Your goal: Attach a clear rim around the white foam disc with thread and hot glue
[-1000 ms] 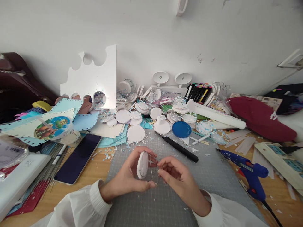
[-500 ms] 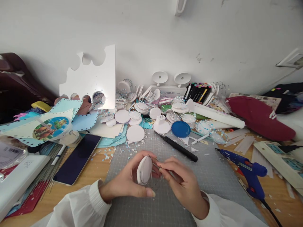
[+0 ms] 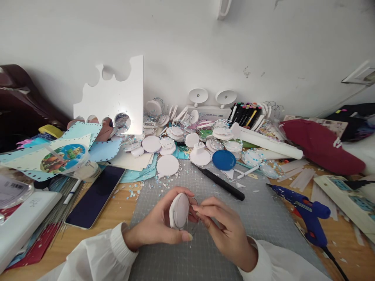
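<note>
My left hand [image 3: 159, 224] is curled round a white foam disc [image 3: 179, 210], tilted on edge above the grey cutting mat [image 3: 181, 261]. A thin wire [image 3: 194, 203] loops out from the disc's right side. The thumb and forefinger of my right hand [image 3: 224, 226] pinch that wire beside the disc. Beyond my hands a black pen-shaped cutter [image 3: 224, 183] lies on the mat. Near it are a flat white disc [image 3: 167, 166], a blue round lid [image 3: 224, 160] and a white plug adapter [image 3: 199, 147] standing on another disc.
A blue glue gun [image 3: 304, 207] and a power strip [image 3: 348, 207] lie on the right. On the left are a phone [image 3: 96, 197] and a lidded cup [image 3: 84, 169]. Piled discs, markers [image 3: 246, 115] and a cut foam board [image 3: 117, 93] line the wall.
My right hand has shifted slightly left, its fingers closer to the disc. The wire loop sits at a different angle. My left hand keeps its hold on the disc.
</note>
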Demonstrator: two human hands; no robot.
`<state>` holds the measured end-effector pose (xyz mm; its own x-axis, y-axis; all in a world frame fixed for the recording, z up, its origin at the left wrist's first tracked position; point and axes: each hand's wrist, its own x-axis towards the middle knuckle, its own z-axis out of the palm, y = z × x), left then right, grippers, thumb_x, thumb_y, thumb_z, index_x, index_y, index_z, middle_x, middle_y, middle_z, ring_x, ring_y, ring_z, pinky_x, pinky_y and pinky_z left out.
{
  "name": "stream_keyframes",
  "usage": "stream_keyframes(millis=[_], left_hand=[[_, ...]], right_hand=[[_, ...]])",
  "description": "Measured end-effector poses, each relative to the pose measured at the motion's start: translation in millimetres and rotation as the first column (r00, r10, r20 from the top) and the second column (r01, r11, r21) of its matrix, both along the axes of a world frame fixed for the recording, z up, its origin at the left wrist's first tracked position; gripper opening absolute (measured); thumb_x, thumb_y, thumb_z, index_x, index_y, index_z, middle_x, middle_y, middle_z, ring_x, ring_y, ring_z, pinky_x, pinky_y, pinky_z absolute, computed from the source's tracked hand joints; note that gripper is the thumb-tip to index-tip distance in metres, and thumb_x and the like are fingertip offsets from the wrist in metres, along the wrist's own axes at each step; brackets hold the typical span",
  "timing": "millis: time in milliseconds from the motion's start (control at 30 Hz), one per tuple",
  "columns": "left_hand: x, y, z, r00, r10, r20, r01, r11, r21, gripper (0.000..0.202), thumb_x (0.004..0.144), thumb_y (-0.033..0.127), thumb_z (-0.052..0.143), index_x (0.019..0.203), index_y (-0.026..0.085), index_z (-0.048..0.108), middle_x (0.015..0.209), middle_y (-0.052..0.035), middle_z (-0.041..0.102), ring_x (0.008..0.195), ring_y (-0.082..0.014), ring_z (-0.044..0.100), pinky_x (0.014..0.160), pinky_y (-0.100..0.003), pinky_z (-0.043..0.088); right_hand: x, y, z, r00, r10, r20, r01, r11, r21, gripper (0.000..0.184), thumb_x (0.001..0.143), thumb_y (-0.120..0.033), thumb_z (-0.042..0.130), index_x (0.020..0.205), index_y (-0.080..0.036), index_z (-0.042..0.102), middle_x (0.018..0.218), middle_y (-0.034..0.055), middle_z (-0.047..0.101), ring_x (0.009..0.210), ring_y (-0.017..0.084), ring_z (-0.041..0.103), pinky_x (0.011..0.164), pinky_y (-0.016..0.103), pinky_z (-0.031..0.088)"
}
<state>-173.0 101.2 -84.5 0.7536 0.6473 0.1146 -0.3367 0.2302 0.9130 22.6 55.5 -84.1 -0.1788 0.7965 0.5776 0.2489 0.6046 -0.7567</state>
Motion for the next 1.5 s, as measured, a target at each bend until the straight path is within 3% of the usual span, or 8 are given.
stream_keyframes(millis=[300, 500, 733, 867, 1000, 1133, 1267, 1500], left_hand=[[0.1, -0.6, 1.4, 1.000, 0.017, -0.020, -0.017, 1.000, 0.000, 0.064, 0.070, 0.020, 0.082, 0.124, 0.030, 0.048, 0.116, -0.0030, 0.055, 0.098, -0.0154, 0.060, 0.086, -0.029, 0.048], [1.6, 2.3, 1.5, 0.999, 0.032, 0.017, -0.033, 0.999, 0.022, 0.063, 0.073, 0.023, 0.080, 0.126, 0.029, 0.046, 0.117, -0.0053, 0.056, 0.101, -0.0185, 0.060, 0.091, -0.034, 0.047], [3.2, 3.6, 2.4, 0.999, 0.032, 0.034, -0.034, 0.998, 0.055, 0.065, 0.072, 0.021, 0.080, 0.126, 0.029, 0.045, 0.120, -0.0064, 0.053, 0.107, -0.0198, 0.057, 0.093, -0.035, 0.044], [0.8, 5.7, 3.0, 0.999, 0.000, 0.052, -0.003, 0.998, 0.067, 0.069, 0.068, 0.034, 0.084, 0.126, 0.028, 0.047, 0.127, -0.0088, 0.053, 0.114, -0.0240, 0.055, 0.097, -0.037, 0.041], [-4.7, 9.9, 2.8, 0.992, 0.125, -0.033, -0.121, 0.987, 0.108, 0.042, 0.084, 0.053, 0.063, 0.110, 0.021, 0.060, 0.127, -0.0123, 0.058, 0.116, -0.0276, 0.053, 0.096, -0.038, 0.040], [-7.9, 10.8, 5.2, 0.941, 0.268, -0.204, -0.221, 0.948, 0.227, 0.032, 0.092, 0.047, 0.054, 0.090, 0.018, 0.066, 0.124, -0.0101, 0.062, 0.113, -0.0255, 0.055, 0.091, -0.033, 0.040], [-4.7, 8.5, 14.3, 0.920, 0.275, -0.280, -0.188, 0.935, 0.300, 0.031, 0.092, 0.044, 0.055, 0.084, 0.017, 0.068, 0.115, -0.0099, 0.066, 0.110, -0.0253, 0.058, 0.092, -0.033, 0.041], [-0.6, 7.2, 17.4, 0.935, 0.251, -0.251, -0.191, 0.952, 0.241, 0.025, 0.092, 0.036, 0.059, 0.079, 0.016, 0.067, 0.103, -0.0086, 0.068, 0.099, -0.0213, 0.062, 0.090, -0.032, 0.042]], right_hand=[[-0.3, 0.5, -2.6, 0.999, 0.033, -0.004, -0.032, 0.999, 0.036, 0.034, 0.089, 0.000, 0.054, 0.111, -0.022, 0.067, 0.087, 0.0044, 0.065, 0.078, 0.014, 0.063, 0.067, 0.024, 0.052], [-2.0, 0.3, -3.0, 0.997, -0.044, -0.060, 0.038, 0.995, -0.096, 0.022, 0.090, -0.008, 0.057, 0.103, -0.024, 0.065, 0.083, 0.0017, 0.065, 0.076, 0.014, 0.062, 0.067, 0.024, 0.051], [-4.5, -2.0, -9.5, 0.987, -0.045, -0.155, 0.010, 0.976, -0.217, 0.017, 0.090, -0.016, 0.061, 0.102, -0.028, 0.064, 0.084, -0.0006, 0.064, 0.075, 0.013, 0.061, 0.068, 0.023, 0.052], [-3.0, -0.6, -7.3, 0.981, -0.073, -0.181, 0.027, 0.968, -0.248, 0.015, 0.091, -0.016, 0.060, 0.099, -0.028, 0.065, 0.084, -0.0012, 0.066, 0.073, 0.012, 0.062, 0.063, 0.019, 0.051], [1.6, 3.3, -2.7, 0.988, -0.132, -0.075, 0.120, 0.981, -0.152, 0.015, 0.092, -0.013, 0.058, 0.096, -0.026, 0.066, 0.083, -0.0001, 0.066, 0.075, 0.012, 0.062, 0.066, 0.021, 0.050], [5.5, 6.1, 1.2, 0.987, -0.145, 0.062, 0.146, 0.989, -0.004, 0.019, 0.092, -0.009, 0.056, 0.098, -0.022, 0.068, 0.084, 0.0022, 0.065, 0.076, 0.013, 0.062, 0.069, 0.022, 0.050], [7.4, 6.3, 2.3, 0.979, -0.137, 0.150, 0.122, 0.987, 0.106, 0.023, 0.093, -0.007, 0.052, 0.102, -0.020, 0.069, 0.082, 0.0038, 0.061, 0.073, 0.013, 0.058, 0.064, 0.024, 0.048], [5.8, 6.4, -1.6, 0.971, -0.110, 0.211, 0.076, 0.984, 0.163, 0.025, 0.091, -0.004, 0.054, 0.106, -0.020, 0.066, 0.083, 0.0037, 0.062, 0.077, 0.016, 0.058, 0.069, 0.029, 0.047]])
